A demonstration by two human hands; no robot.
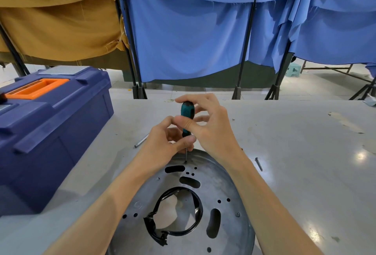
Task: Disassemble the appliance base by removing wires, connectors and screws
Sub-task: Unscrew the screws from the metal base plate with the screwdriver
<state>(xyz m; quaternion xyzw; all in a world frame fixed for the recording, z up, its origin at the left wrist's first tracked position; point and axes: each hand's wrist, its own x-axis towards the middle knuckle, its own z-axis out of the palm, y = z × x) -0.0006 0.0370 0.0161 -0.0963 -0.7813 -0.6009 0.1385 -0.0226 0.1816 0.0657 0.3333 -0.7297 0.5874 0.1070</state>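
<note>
1. The right hand (209, 126) has its thumb and fingertips curled round the top of a teal-and-black screwdriver (187, 116), which it holds upright.
2. The left hand (164, 143) pinches the lower end of the handle between thumb and forefinger, where the thin shaft begins.
3. The screwdriver's tip rests near the far rim of the appliance base (223, 183). This is a round grey metal plate lying flat on the table (295, 143), between the person's forearms.
4. A black wire (197, 214) loops round the plate's central opening, with a taped end at the near left.
5. A loose screw (258, 164) lies on the table just right of the plate, and a short metal rod (141, 141) lies left of the hands.
6. A blue toolbox (50, 132) sits on the left of the table with its lid closed and an orange handle folded flat; its contents are hidden.
7. A faint stamped mark on the plate's left side is too blurred to read.
8. Beyond the table, blue curtains (193, 41) and tan cloth (57, 21) hang from black stands.
</note>
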